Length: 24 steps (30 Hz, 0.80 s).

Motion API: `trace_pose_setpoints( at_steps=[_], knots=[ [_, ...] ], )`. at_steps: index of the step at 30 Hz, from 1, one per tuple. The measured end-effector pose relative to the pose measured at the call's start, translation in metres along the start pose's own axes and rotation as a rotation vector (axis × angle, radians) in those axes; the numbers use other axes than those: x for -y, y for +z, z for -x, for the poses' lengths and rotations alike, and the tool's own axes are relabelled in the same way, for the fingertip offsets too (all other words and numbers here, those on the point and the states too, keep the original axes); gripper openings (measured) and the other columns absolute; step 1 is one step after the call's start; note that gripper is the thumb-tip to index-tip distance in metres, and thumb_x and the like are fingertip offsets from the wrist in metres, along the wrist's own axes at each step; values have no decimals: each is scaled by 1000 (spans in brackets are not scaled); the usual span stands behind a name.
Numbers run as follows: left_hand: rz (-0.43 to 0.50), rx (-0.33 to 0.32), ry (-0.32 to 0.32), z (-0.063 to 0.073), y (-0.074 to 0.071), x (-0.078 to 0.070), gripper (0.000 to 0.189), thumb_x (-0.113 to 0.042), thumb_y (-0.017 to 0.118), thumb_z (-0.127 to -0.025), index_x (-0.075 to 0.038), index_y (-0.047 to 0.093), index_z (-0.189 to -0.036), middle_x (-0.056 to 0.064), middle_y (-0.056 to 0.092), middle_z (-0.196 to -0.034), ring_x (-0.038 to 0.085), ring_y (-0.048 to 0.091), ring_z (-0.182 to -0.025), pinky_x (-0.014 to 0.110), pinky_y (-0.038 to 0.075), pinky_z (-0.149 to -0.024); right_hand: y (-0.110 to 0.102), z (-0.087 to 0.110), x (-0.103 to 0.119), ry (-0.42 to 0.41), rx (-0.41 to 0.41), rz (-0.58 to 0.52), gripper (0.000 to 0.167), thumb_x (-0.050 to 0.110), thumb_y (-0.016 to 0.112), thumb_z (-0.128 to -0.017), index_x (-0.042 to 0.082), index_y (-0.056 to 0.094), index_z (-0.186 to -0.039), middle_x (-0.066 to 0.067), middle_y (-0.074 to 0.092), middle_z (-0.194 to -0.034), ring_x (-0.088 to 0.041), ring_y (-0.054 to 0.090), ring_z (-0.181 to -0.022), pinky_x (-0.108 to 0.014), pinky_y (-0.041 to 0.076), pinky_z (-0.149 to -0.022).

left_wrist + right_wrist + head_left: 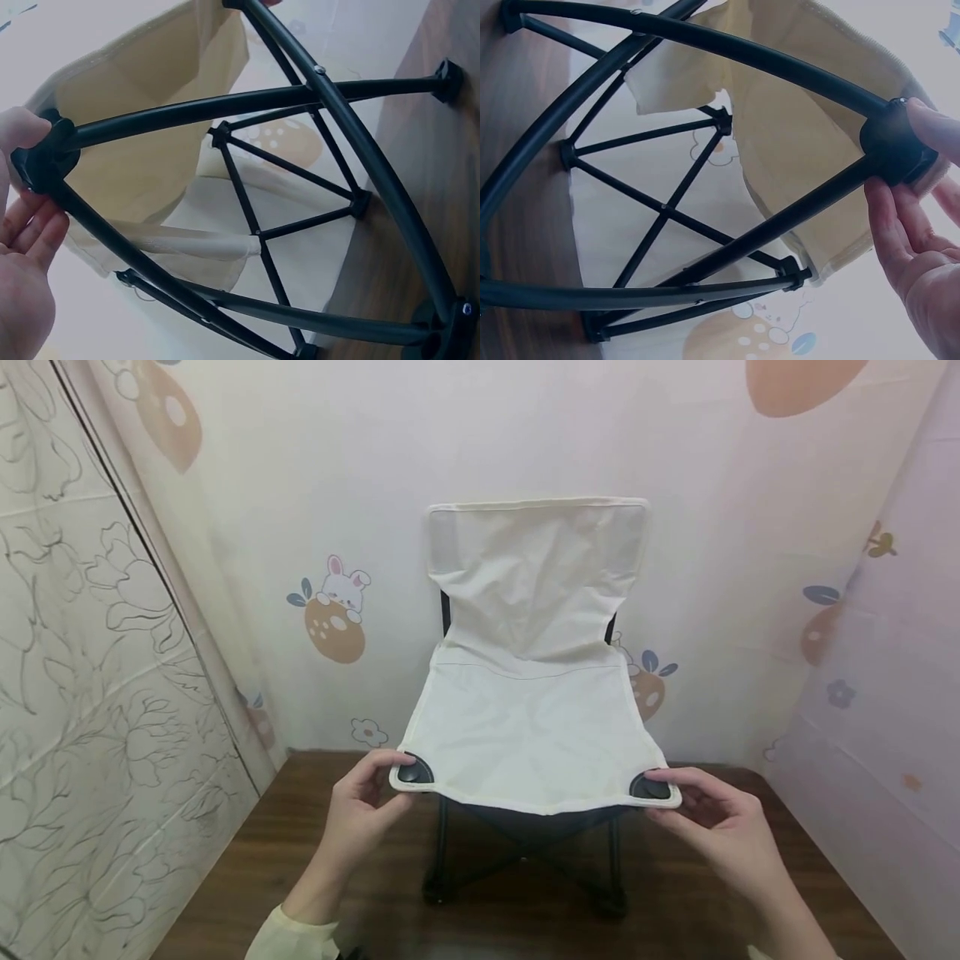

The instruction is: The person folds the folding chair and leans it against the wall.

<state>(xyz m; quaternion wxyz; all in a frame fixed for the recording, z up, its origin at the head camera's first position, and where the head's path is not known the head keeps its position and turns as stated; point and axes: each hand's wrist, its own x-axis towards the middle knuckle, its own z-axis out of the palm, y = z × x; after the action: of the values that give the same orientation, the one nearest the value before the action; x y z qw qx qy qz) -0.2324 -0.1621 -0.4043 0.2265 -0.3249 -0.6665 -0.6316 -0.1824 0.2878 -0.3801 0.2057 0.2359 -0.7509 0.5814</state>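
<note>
A folding chair [525,718] with a cream fabric seat and back stands unfolded on a brown wooden surface. My left hand [367,802] grips its front left seat corner, fingers over the black corner patch and thumb at the edge. At the front right corner, my right hand [720,818] pinches the fabric in the same way. In the left wrist view, the left thumb and fingers [46,232] hold a black plastic joint [52,154] where frame tubes meet. The right wrist view has the right fingers [900,225] around the matching joint [896,142]. Crossed black legs [522,857] show below the seat.
Behind the chair hangs a pale wall covering [525,435] printed with bunnies and carrots. A white panel with line-drawn flowers [90,677] stands on the left, and another pale wall [892,693] is on the right. The wooden surface [247,860] extends under the chair.
</note>
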Motion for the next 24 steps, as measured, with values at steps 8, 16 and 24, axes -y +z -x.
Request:
trace_pose_setpoints(
  at_steps=[8, 16, 24],
  knots=[
    [17, 7, -12, 0, -1, -1, 42, 26, 72, -87, 6, 68, -124, 15, 69, -122, 16, 71, -113, 27, 59, -98, -1, -1, 0, -17, 8, 14, 47, -26, 80, -82, -10, 72, -125, -5, 79, -119, -10, 75, -98, -20, 61, -84],
    [25, 4, -8, 1, -1, -1, 42, 26, 72, -86, 7, 68, -124, 15, 70, -123, 16, 72, -113, 27, 60, -96, -1, -2, 0, -10, 12, 33, 47, -25, 81, -83, -9, 72, -126, -5, 79, -119, -9, 75, -100, -20, 61, -85],
    [25, 9, -8, -1, -2, 0, 42, 26, 72, -87, 8, 68, -124, 14, 70, -124, 16, 72, -112, 28, 60, -97, -1, -3, 1, -8, 10, 15, 47, -25, 81, -82, -9, 72, -125, -5, 80, -117, -10, 76, -97, -20, 62, -83]
  ],
)
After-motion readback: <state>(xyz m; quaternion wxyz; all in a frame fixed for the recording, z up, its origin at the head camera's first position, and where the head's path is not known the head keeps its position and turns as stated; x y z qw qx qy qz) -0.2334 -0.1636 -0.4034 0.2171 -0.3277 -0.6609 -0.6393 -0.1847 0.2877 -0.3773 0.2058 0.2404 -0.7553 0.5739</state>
